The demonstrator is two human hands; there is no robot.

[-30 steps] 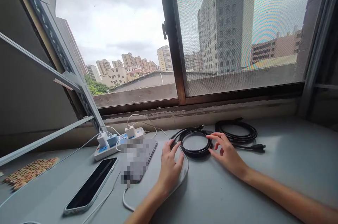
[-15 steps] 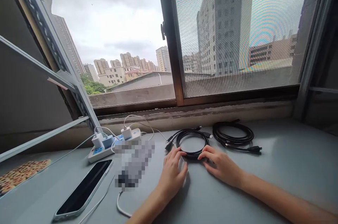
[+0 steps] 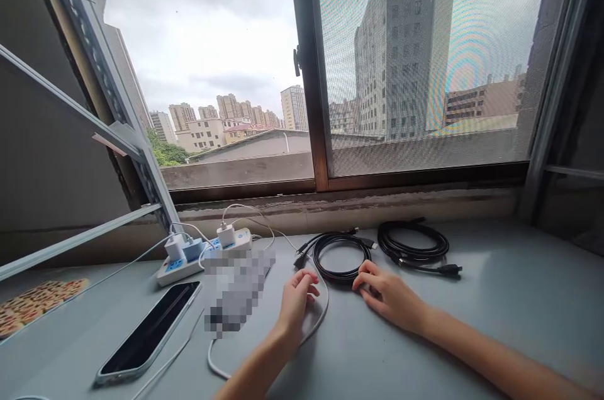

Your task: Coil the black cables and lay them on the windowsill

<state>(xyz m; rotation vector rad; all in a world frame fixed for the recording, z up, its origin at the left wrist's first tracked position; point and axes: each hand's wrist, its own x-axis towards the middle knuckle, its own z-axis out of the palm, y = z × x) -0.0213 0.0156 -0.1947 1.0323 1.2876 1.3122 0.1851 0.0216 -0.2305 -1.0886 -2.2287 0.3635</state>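
Observation:
A coiled black cable [image 3: 343,275] lies on the grey table in front of me, with its plug ends at the back. At the coil's near right edge, my right hand [image 3: 389,294] has its bent thumb and fingers closed on the loop. My left hand [image 3: 296,300] is just left of the coil, apart from it. Its fingers are loosely curled, and I see nothing between them. A thin white cord [image 3: 326,302] bows out between my left hand and the coil. Behind my right hand rests a second black cable coil [image 3: 413,255], its connector pointing right.
A power strip [image 3: 182,273] with white chargers stands at the back left. Nearer are a phone [image 3: 151,334] and a blurred-out object [image 3: 238,293] with white cords. A patterned mat [image 3: 42,305] lies far left. Metal shelf posts [image 3: 136,136] flank the window.
My left hand has come off the coil, drawing back slightly left with its fingers curling in. More of the white cord shows. My right hand stays at the coil's edge.

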